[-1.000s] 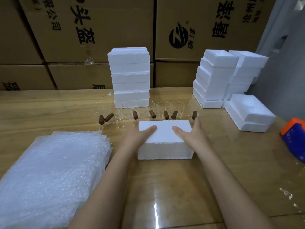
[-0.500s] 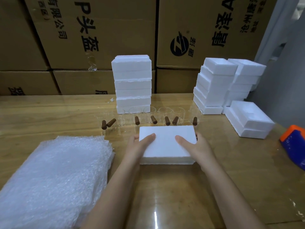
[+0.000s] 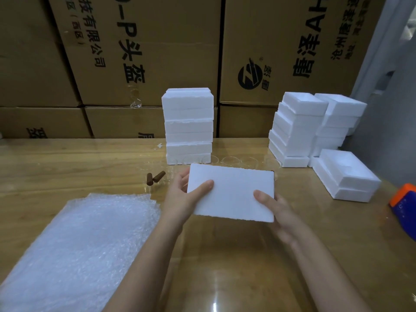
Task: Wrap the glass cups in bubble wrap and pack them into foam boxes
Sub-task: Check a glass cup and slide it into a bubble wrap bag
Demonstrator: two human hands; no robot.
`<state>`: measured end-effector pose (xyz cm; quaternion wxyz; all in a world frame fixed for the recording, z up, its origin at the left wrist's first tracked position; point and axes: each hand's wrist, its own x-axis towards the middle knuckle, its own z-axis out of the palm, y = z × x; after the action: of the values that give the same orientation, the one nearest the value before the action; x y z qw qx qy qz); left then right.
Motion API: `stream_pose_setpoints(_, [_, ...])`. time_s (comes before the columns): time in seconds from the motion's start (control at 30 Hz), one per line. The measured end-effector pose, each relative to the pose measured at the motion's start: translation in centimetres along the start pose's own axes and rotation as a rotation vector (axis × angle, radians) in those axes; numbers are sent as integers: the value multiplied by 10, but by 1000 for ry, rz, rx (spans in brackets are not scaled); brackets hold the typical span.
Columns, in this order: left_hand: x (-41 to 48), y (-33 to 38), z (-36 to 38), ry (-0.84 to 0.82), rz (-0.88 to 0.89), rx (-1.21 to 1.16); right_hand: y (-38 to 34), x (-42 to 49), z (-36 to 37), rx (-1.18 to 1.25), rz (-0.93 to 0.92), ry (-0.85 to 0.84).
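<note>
Both hands grip the foam box above mid-bench, tilted. The left hand pinches its left end and the right hand its right end. Long axis runs left-right. The cups are just behind it. The bubble wrap is near-left, closer to the left hand.

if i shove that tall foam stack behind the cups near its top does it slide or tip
Probably tips or sheds its top boxes: the foam stack is tall and narrow, its layers not quite flush. Foam is likely light, so little holds it down. Falling forward, it could hit the glass cups just in front.
</note>
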<state>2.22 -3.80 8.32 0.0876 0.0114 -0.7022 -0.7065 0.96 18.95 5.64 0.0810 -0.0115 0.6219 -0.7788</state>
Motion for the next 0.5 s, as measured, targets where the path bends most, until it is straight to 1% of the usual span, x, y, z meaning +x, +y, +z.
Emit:
stream_pose_setpoints(0.03, [1, 3, 2, 7, 49, 131, -4, 2, 0, 20, 20, 3])
stream_pose_setpoints(0.07, [2, 6, 4, 36, 166, 348, -7, 3, 0, 30, 41, 10])
stream_pose_setpoints(0.1, [3, 9, 6, 77, 368, 602, -11, 5, 0, 33, 68, 26])
stream_pose_setpoints(0.13, [3, 12, 8, 110, 648, 834, -14, 8, 1, 36, 99, 49])
stream_pose_setpoints(0.17, [4, 15, 12, 103, 925, 1004, -17, 10, 1, 45, 128, 71])
stream_pose_setpoints(0.2, [5, 16, 14, 49, 1143, 1122, -21, 12, 1, 59, 153, 84])
stream_pose_setpoints(0.23, [6, 16, 15, -20, 1275, 1207, -25, 13, 1, 70, 171, 89])
stream_pose_setpoints(0.27, [7, 15, 16, -75, 1333, 1285, -29, 15, 1, 75, 186, 93])
stream_pose_setpoints(0.33, [11, 12, 14, -129, 1343, 1475, -37, 18, 1, 75, 210, 104])
stream_pose_setpoints(0.4, [17, 11, 11, -90, 1330, 1641, -44, 22, 3, 62, 233, 107])
stream_pose_setpoints(0.43, [19, 12, 11, -51, 1343, 1662, -46, 23, 5, 53, 242, 102])
stream_pose_setpoints(0.5, [27, 14, 14, -6, 1405, 1627, -50, 27, 8, 45, 248, 77])
